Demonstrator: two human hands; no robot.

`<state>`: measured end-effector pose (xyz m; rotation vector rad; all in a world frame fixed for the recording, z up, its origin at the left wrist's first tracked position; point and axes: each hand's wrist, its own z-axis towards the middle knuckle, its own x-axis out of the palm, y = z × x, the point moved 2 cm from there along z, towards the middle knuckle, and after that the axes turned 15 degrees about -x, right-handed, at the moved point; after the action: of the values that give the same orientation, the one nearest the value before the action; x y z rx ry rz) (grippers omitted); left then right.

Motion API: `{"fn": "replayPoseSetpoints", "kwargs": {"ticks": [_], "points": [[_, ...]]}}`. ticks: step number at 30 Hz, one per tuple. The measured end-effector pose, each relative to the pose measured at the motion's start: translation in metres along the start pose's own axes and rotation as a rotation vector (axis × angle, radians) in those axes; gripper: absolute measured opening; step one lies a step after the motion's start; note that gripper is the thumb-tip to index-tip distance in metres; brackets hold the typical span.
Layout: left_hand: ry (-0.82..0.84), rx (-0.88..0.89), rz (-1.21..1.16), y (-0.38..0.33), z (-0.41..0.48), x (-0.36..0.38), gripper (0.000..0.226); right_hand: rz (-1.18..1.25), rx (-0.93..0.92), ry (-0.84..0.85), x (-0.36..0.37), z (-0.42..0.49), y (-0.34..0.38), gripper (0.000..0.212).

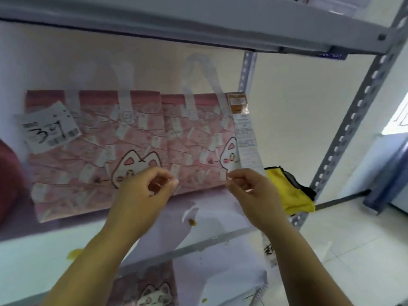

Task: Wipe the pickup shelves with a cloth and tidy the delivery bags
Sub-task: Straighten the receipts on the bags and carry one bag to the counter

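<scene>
Both hands' grips are pinching: the left hand [141,191] on nothing discernible, the right hand [249,193] on a receipt [247,138] hanging over two pink bags [132,138]; yellow cloth [287,193] is lying beside them.

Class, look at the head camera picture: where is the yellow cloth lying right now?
The yellow cloth lies at the right end of the shelf, beside the right-hand pink delivery bag and just beyond the right hand, close to the slotted upright post.

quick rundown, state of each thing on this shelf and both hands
left pink bag: upright, label with handwriting stuck on
right pink bag: upright, long receipt hanging down its right edge
yellow cloth: crumpled on the shelf's right end, untouched
shelf board: dirty, brown crumb and smear
left hand: fingers curled, pinching
right hand: pinching by receipt's lower end
</scene>
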<state>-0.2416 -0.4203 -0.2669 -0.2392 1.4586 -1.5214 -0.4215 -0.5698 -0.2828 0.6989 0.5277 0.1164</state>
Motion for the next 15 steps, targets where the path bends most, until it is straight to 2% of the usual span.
{"fn": "replayPoseSetpoints", "kwargs": {"ticks": [5,7,10,15], "points": [[-0.022,-0.034,-0.012,-0.024,-0.003,0.066,0.004,-0.069,-0.002,0.045,-0.051,0.013,-0.049,0.021],[-0.011,-0.071,-0.02,-0.032,-0.004,0.092,0.004,-0.151,0.016,0.103,-0.063,0.019,-0.067,0.038],[0.012,-0.121,-0.018,-0.039,-0.008,0.122,0.005,-0.151,0.064,0.2,-0.071,0.028,-0.082,0.06],[0.021,-0.19,0.013,-0.046,-0.013,0.149,0.009,-0.029,0.139,0.355,-0.068,0.04,-0.093,0.069]]}}
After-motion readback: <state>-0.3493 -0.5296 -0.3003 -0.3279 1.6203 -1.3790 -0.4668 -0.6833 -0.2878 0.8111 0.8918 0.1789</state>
